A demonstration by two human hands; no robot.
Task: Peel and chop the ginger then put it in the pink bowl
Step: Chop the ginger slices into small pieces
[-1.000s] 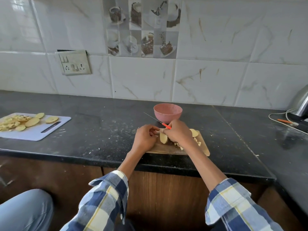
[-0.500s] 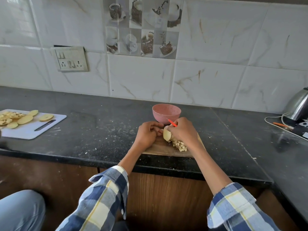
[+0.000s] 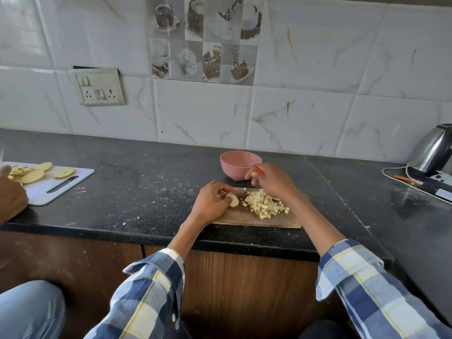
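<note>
On the speckled black counter (image 3: 127,192), the left hand (image 3: 210,204) pinches a smooth, rounded ginger piece (image 3: 232,200) on the flat wooden board (image 3: 247,217). Pale, rough-diced ginger cubes (image 3: 265,204) are heaped beside it. The right hand (image 3: 272,181) curls round a red-handled knife (image 3: 258,170), blade mostly hidden. The matte pink bowl (image 3: 238,165) stands just behind.

knife (image 3: 241,190) mostly hidden under right hand (image 3: 274,182); kettle (image 3: 434,150) cut off at right edge; another person's hand (image 3: 11,192) cropped left.
</note>
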